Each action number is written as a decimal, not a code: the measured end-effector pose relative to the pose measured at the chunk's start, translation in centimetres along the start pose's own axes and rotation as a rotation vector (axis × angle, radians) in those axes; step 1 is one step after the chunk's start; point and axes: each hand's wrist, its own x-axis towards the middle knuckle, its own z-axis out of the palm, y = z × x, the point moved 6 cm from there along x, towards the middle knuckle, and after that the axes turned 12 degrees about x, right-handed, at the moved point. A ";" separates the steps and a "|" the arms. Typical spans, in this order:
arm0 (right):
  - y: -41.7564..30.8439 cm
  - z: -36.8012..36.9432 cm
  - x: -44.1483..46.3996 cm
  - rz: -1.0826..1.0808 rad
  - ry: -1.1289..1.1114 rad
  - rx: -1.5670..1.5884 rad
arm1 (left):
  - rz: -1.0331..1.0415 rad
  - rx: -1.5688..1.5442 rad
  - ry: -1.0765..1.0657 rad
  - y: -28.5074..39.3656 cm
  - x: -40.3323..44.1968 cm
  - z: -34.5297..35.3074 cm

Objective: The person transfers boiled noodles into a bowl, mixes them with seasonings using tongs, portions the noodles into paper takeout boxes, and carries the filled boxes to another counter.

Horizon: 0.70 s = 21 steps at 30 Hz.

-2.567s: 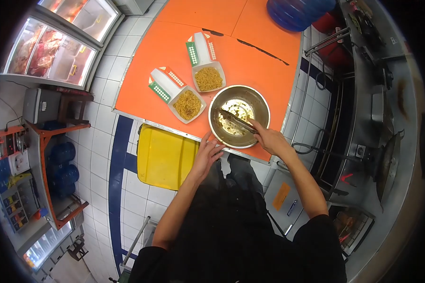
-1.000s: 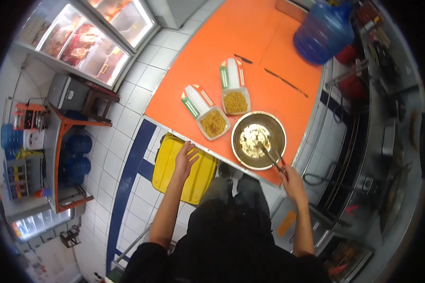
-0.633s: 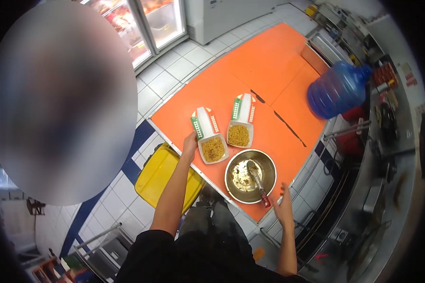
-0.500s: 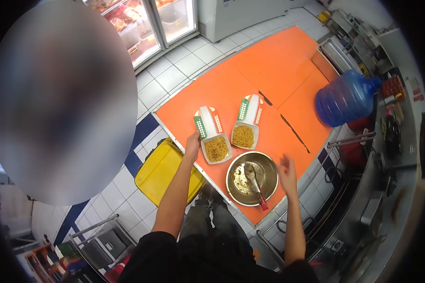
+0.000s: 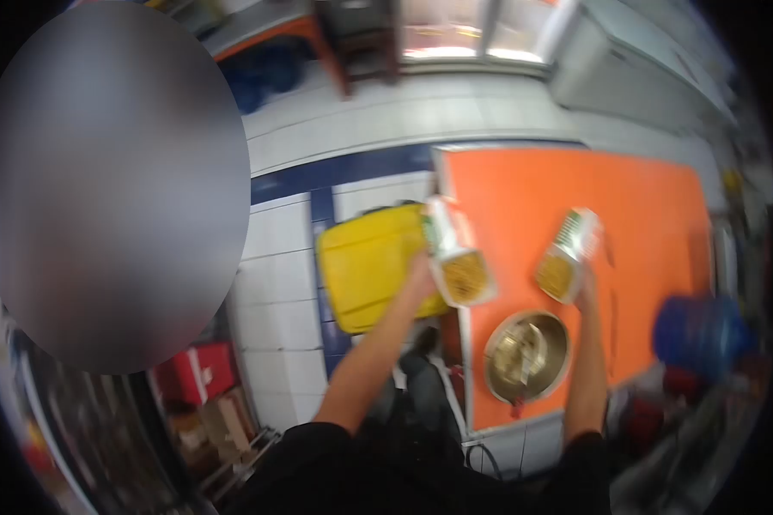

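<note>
My left hand (image 5: pixel 423 268) grips the side of a paper box of noodles (image 5: pixel 466 276) at the left edge of the orange table. A second noodle box (image 5: pixel 557 275) is tilted, with my right hand (image 5: pixel 586 287) closed on its right side. Both boxes have open lids with green and red print. Below them on the table is a steel bowl (image 5: pixel 492 365) with tongs (image 5: pixel 528 365) lying in it, their red handle end over the near rim. Motion blur softens the fingers.
The orange table (image 5: pixel 661 232) has a blue water jug (image 5: pixel 700 335) at its right. A yellow lid (image 5: pixel 365 266) is left of the table, below its top. A blurred oval covers the upper left. A white freezer (image 5: pixel 631 73) stands beyond.
The view has swung left. My left hand has carried its box to the table's left edge. My right hand, empty before, has taken hold of the other box, and the boxes are farther apart.
</note>
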 end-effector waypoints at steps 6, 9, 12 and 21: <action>-1.1 13.0 2.3 0.106 -0.138 0.099 | 0.218 -0.178 -0.134 1.5 -4.3 -7.9; 0.9 24.5 0.6 0.281 -0.352 0.270 | 0.203 -0.280 0.102 8.7 -13.1 -9.9; 5.0 39.5 -6.3 0.430 -0.534 0.326 | 0.188 -0.257 0.105 14.9 -21.0 -15.0; 22.4 81.7 -25.5 0.863 -0.758 0.094 | 0.193 -0.377 0.437 31.2 -41.9 -36.1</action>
